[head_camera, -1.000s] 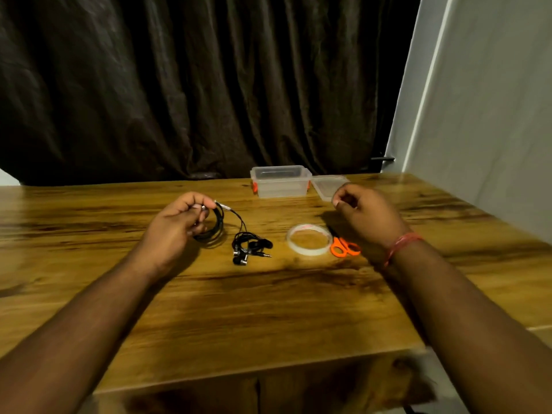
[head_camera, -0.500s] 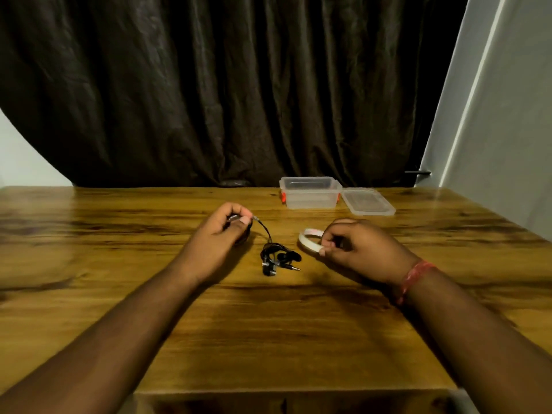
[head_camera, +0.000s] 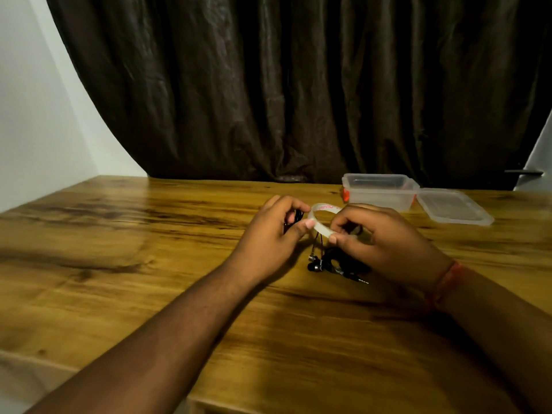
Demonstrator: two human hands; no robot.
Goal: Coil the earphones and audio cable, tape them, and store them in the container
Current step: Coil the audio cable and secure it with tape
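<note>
My left hand (head_camera: 268, 234) grips a coil of black cable (head_camera: 295, 218), mostly hidden in its fingers, and its thumb touches the clear tape roll (head_camera: 321, 218). That roll is held upright above the table by my right hand (head_camera: 376, 243). Beneath the two hands, black earphones (head_camera: 328, 264) lie on the wooden table (head_camera: 149, 264), with metal earbuds at the left and a jack plug at the right. Thin wires run from the coil down to them. A clear plastic container (head_camera: 379, 191) with orange clips stands open at the back right.
The container's clear lid (head_camera: 452, 207) lies flat just right of the container. A dark curtain hangs behind the table. The table's left edge meets a white wall, and its front edge runs across the bottom of the view. No scissors show in this frame.
My right hand picked the tape roll off the table and lifted it toward my left hand. The two hands have come together. The camera view has swung left.
</note>
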